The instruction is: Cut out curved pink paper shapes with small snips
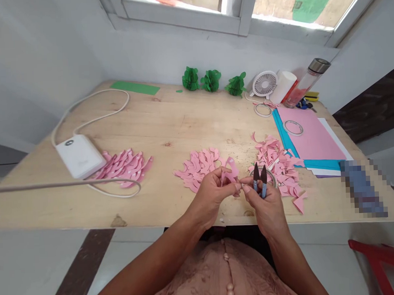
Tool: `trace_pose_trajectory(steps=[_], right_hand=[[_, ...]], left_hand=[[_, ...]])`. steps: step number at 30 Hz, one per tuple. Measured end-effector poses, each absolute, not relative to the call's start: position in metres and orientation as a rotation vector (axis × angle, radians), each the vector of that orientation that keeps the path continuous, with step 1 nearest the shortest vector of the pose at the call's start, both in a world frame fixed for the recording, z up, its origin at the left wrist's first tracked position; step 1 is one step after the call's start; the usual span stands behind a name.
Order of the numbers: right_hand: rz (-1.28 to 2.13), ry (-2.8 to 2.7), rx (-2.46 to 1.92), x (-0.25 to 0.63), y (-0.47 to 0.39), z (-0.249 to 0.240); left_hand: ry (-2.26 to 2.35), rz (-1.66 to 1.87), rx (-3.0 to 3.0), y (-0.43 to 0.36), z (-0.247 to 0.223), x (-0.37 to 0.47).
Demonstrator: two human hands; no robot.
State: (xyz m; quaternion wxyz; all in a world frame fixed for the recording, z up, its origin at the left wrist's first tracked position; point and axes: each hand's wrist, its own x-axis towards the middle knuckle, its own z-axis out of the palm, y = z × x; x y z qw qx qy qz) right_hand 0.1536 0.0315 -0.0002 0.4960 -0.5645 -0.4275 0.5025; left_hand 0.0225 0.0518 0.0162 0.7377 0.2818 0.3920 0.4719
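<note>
Pink paper point(232, 175) is being pinched by the left grip point(214, 189); beside it, scissors point(264, 178) are being palmed by the right grip point(267, 205), seemingly freeing fingertips point(246, 189).

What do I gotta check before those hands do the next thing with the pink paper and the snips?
1. Left hand has the pink paper cutout: ok, it's held in the fingers.
2. Right hand has the snips: ok, blades pointing away from the person.
3. Snips shut: not ok, the blade tips are apart.
4. White cable away from both hands: ok, it's off to the left.
5. Pink scraps well away from the right hand: not ok, they lie right beside it.
6. Fan switched off: cannot tell from one still picture.
</note>
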Motion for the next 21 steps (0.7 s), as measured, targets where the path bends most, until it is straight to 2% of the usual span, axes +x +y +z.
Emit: trace_pose_trajectory(steps=[14, 21], right_hand=[[1.184, -1.063, -1.331, 0.1521, 0.0311, 0.0028], [1.207, -0.969, -1.396, 0.1521, 0.0263, -0.0014]], left_hand=[[0.912, 1.061, 0.725, 0.0494, 0.0160, 0.0238], [0.941, 1.124, 0.560, 0.0494, 0.0137, 0.0234]])
